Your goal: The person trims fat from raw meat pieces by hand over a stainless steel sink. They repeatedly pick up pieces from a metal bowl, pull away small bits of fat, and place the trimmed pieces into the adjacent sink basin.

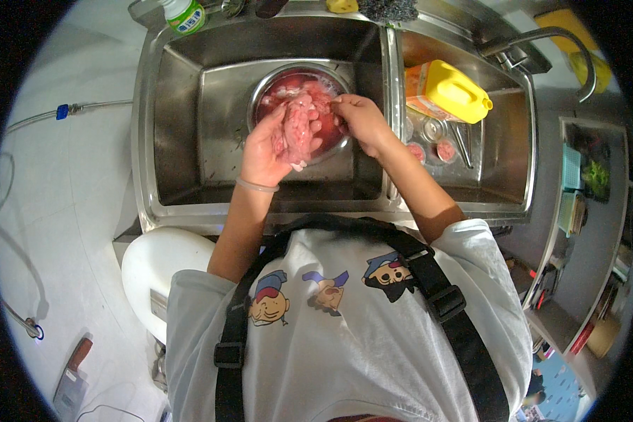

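A pink, lobed piece of raw meat or offal rests in my left hand, which is turned palm up with the fingers curled around it. Beneath it, a round metal basin holds reddish water and more pale pink pieces. My right hand is over the basin's right rim, thumb and fingertips pinched together beside the meat. Whether a scrap sits between those fingertips cannot be made out. The basin stands in the left bowl of a stainless steel sink.
In the right sink bowl lie a yellow plastic jug, small clear cups with pink contents and metal utensils. A faucet arches over its far right corner. A green-and-white bottle and dark scourer line the back ledge.
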A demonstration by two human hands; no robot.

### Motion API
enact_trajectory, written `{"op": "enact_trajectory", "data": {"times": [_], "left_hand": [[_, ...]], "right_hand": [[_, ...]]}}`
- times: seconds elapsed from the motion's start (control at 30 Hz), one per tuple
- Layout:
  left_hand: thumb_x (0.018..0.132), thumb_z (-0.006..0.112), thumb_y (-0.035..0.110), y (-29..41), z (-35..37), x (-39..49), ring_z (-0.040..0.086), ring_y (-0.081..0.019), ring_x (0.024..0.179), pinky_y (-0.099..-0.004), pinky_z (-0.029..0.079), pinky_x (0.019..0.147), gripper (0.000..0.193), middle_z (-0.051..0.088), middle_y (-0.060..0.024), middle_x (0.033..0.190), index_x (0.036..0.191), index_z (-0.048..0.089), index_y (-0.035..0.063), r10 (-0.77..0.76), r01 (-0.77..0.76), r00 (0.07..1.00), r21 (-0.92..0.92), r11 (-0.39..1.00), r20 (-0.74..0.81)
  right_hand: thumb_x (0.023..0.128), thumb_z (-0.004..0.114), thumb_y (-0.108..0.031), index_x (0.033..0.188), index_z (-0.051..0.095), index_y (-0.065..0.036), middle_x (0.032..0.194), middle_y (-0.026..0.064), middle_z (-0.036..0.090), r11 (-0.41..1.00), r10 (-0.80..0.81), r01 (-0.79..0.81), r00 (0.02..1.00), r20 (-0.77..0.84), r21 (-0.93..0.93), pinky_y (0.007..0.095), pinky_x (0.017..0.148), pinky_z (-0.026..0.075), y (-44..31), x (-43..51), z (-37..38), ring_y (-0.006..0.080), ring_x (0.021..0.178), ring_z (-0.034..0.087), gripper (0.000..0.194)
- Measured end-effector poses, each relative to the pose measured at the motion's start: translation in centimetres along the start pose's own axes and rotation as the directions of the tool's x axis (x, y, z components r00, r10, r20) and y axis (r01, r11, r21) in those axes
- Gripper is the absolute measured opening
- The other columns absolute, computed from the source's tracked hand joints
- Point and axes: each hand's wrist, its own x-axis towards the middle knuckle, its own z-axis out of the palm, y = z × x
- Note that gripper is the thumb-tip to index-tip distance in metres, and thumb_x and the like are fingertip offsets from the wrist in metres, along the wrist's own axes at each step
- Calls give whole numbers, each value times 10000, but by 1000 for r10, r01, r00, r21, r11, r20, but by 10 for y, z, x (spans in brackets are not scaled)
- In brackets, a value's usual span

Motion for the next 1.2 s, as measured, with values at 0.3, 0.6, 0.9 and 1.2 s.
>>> {"op": "enact_trajectory", "data": {"times": [0.3, 0.6, 0.9, 1.2], "left_hand": [[867, 464, 110, 0, 8, 12, 564, -206, 931, -376, 489, 741, 291, 555, -90, 1070, 1145, 467, 24, 164, -117, 981, 357, 927, -102], [850, 467, 47, -3, 7, 14, 550, -173, 964, -324, 472, 794, 273, 556, -74, 1073, 1119, 477, 5, 262, -179, 950, 390, 903, -170], [829, 476, 43, -2, 3, 13, 558, -211, 950, -358, 474, 793, 302, 556, -98, 1060, 1126, 472, -12, 317, -218, 924, 384, 897, -216], [792, 490, -17, -11, 19, 15, 566, -193, 928, -298, 459, 814, 309, 567, -108, 1029, 1101, 482, -29, 535, -373, 822, 525, 765, -195]], "right_hand": [[683, 606, -5, 819, 621, -36, 720, 105, 529, 245, -767, 721, 553, 325, -648, 326, 644, 441, -36, -29, 2, 271, 715, 534, 141], [600, 590, 2, 743, 614, -55, 728, 99, 524, 106, -711, 767, 503, 491, -633, 360, 657, 440, -45, -35, 5, 289, 744, 519, 156], [734, 564, 8, 801, 610, -36, 708, 48, 572, 442, -649, 672, 697, 305, -594, 282, 624, 437, -31, -27, -5, 188, 675, 537, 93], [714, 681, -251, 721, 608, -3, 622, 115, 579, 877, -291, 311, 950, 111, -366, 292, 552, 430, -12, -19, 18, 153, 561, 538, 260]]}}
